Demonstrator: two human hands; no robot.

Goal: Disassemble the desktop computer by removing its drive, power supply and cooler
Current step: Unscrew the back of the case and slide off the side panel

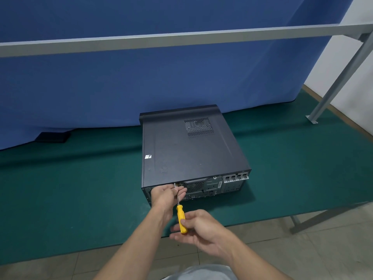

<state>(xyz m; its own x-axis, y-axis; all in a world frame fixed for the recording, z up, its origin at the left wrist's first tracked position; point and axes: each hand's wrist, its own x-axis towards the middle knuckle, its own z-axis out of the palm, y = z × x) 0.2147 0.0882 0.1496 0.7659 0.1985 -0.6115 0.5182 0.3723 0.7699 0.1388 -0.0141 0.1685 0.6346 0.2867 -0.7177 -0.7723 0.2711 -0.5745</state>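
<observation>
The flat black metal desktop computer case [181, 150] lies on its side near the middle of the green-covered worktop [80, 188]. Its rear panel of ports and slots faces the near edge, and its front end is close to the blue cloth backdrop [141, 77] along the far edge. The left hand [167, 196] is up against the top of the rear panel, its fingers curled round the thin steel shaft of the yellow-handled screwdriver [181, 219] just behind the tip, which sits on a small screw [174, 184] there. The right hand [201, 229] pinches the yellow handle between thumb and fingers, out past the near edge. The case looks stiff and fairly heavy. It is unlikely to slide on the mat while the screw is turned, but it would be best lifted with both hands under its long sides, since sheet-metal edges can be sharp. As a container it is closed, with its cover panel on. The drive, power supply and cooler are hidden, and only a dim shape shows through the perforated vent [198, 127]. A small dark flat object [52, 137] lies at the far left edge, half under the cloth.
</observation>
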